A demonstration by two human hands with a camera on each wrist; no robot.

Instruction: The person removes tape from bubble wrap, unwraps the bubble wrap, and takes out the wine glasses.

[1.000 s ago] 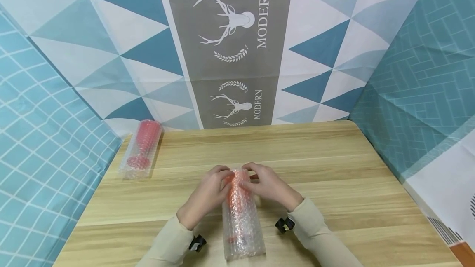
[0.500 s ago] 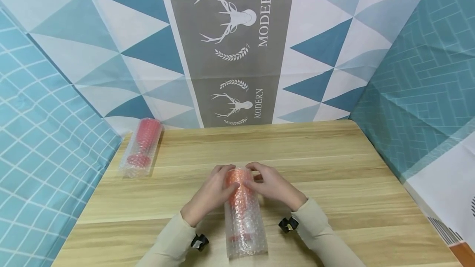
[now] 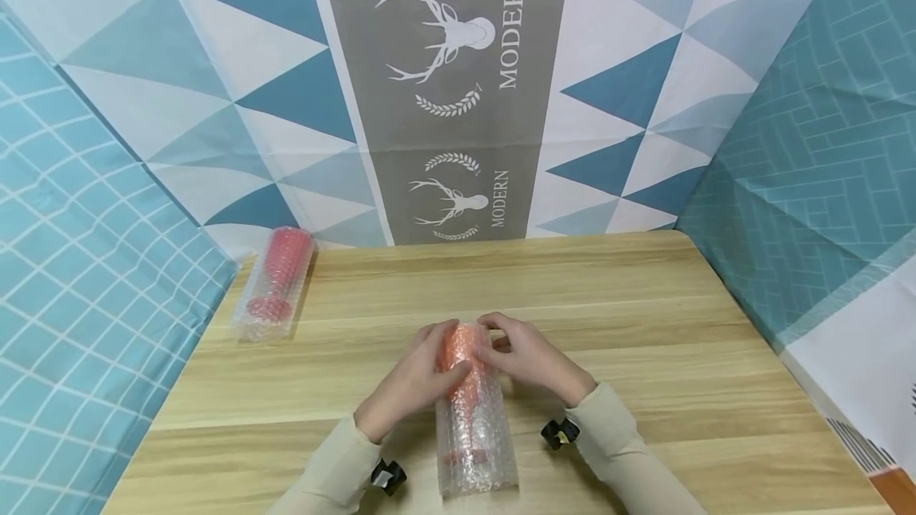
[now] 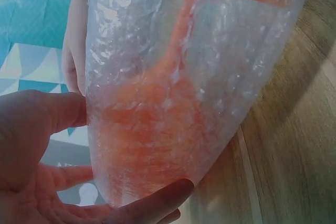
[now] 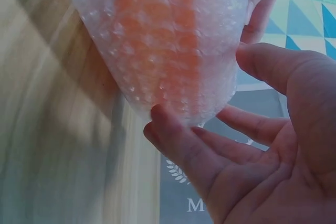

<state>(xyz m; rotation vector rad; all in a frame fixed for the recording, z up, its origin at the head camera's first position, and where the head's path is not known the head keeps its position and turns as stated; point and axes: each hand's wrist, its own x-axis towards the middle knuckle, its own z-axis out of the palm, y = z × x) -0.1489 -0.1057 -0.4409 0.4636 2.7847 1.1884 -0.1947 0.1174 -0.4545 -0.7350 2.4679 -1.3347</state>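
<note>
An orange goblet (image 4: 152, 129) wrapped in bubble wrap (image 3: 479, 479) lies at the near middle of the table in the head view, cup end away from me and base toward me. My left hand (image 3: 411, 384) grips its cup end from the left, thumb across the top of the wrap. From the other side my right hand (image 3: 525, 358) holds the same end, its thumb on the wrap and its fingers curled around the far rim. In the right wrist view, fingertips (image 5: 163, 116) press at the wrap's end edge. Stem and base show through the plastic.
A red goblet (image 3: 282, 269) in bubble wrap lies at the table's far left corner. The wooden table (image 3: 608, 300) meets patterned cloth walls at the back and both sides. A black wrist camera (image 3: 560, 433) sits under each sleeve.
My left hand has shifted slightly right, its thumb sliding further over the top of the wrapped orange goblet. The right hand stays nearly in place. The red goblet has not moved.
</note>
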